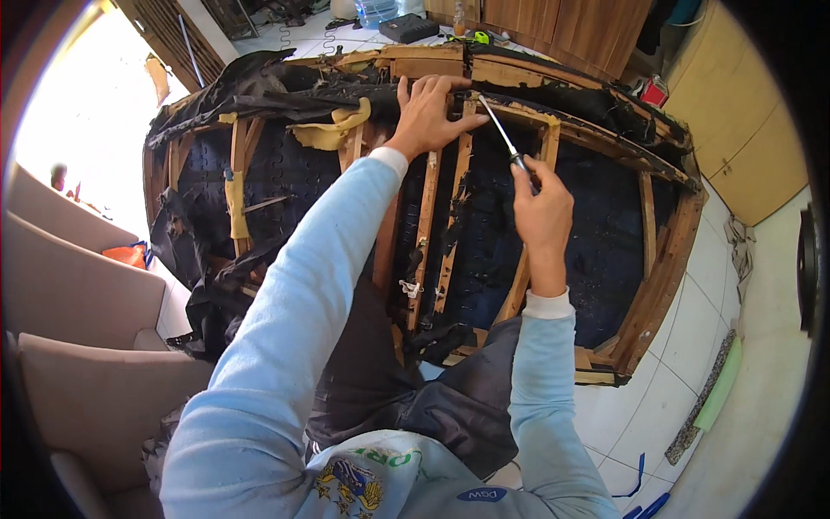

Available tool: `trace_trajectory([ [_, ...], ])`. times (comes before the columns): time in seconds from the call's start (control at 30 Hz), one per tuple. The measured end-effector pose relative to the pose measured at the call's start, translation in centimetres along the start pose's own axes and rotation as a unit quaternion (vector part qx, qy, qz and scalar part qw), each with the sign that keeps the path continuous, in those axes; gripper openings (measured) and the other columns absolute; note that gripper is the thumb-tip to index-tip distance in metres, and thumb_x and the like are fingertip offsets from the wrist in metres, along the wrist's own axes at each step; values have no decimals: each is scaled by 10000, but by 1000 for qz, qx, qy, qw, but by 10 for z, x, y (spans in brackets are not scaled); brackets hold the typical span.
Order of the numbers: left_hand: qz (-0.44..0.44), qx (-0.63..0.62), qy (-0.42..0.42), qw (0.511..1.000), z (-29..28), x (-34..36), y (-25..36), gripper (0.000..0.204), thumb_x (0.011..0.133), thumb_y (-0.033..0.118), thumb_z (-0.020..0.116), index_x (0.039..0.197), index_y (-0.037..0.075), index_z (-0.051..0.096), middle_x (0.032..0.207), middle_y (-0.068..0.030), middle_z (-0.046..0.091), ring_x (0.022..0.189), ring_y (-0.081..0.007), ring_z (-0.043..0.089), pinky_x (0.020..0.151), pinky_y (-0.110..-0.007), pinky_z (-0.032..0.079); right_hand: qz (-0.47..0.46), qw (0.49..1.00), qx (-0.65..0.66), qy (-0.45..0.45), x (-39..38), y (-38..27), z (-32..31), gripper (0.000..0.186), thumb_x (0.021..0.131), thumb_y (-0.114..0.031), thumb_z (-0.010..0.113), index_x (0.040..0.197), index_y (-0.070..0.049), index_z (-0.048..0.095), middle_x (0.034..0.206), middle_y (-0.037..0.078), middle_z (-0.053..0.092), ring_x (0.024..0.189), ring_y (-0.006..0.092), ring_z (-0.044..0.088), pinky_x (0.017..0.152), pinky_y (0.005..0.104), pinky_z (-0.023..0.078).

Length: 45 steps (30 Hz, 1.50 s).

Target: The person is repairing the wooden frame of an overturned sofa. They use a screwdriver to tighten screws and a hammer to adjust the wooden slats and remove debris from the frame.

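My right hand (543,212) is wrapped round the dark handle of a screwdriver (499,127). Its metal shaft slants up and left, with the tip at the far wooden rail of a stripped sofa frame (424,216). Just left of that tip, my left hand (425,117) lies on the rail with its fingers stretched out, over torn black fabric (303,93). A ragged piece of yellow foam (333,128) hangs beside my left wrist. Whether the tip sits under a staple or the cloth is too small to make out.
Grey-beige chairs (104,389) stand at the left. Loose black cloth (194,268) drapes off the frame's left side. Beyond the frame are a black case (409,28) and a large blue water bottle (377,12). A green strip (719,385) lies on the white floor tiles at the right.
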<state>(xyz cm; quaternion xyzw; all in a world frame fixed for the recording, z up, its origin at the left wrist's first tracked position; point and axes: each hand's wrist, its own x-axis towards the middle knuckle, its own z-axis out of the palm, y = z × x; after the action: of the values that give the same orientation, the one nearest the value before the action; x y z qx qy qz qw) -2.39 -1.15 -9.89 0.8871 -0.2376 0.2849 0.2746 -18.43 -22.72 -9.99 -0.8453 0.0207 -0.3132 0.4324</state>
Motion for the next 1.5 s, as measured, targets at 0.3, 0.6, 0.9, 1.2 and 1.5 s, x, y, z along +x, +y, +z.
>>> trace_trajectory([
  [0.3, 27, 5, 7, 1000, 1, -11, -1, 687, 897, 727, 784, 1444, 317, 729, 1605, -137, 579, 1602, -458, 344, 1310, -724, 6, 69, 996, 31, -51, 2, -3, -7, 297, 1014, -279, 789, 1125, -3, 783, 968, 217, 805, 848, 346, 795, 765, 440, 598],
  [0.6, -8, -9, -12, 1000, 1, -6, 12, 760, 885, 771, 763, 1488, 315, 691, 1587, -138, 584, 1600, -477, 328, 1297, -750, -28, 218, 955, 128, -154, 3, 17, 13, 439, 1069, -411, 733, 1019, 24, 764, 794, 114, 752, 626, 168, 680, 608, 328, 491],
  [0.9, -25, 14, -31, 999, 3, -7, 15, 907, 866, 806, 752, 1571, 254, 608, 1524, -160, 600, 1575, -466, 338, 1291, -755, -36, 78, 993, -61, -61, -2, 6, 9, 445, 1090, -437, 672, 1081, -1, 761, 961, 249, 793, 870, 488, 749, 796, 487, 577],
  [1.2, -52, 30, -55, 997, 1, -1, 16, 951, 874, 837, 716, 1562, 188, 618, 1492, -162, 596, 1554, -433, 359, 1274, -777, -16, 393, 695, 526, -293, 1, 22, 30, 520, 1154, -545, 565, 1220, -44, 688, 721, -14, 523, 524, 81, 456, 408, 254, 301],
  [1.5, -239, -252, -148, 926, -38, 43, 50, 489, 969, 520, 839, 1120, 55, 852, 1003, -114, 793, 999, -204, 720, 963, -406, 547, 332, 693, 579, -272, 0, 7, 32, 520, 1175, -518, 534, 1266, -21, 662, 722, -29, 496, 500, 61, 435, 411, 240, 299],
])
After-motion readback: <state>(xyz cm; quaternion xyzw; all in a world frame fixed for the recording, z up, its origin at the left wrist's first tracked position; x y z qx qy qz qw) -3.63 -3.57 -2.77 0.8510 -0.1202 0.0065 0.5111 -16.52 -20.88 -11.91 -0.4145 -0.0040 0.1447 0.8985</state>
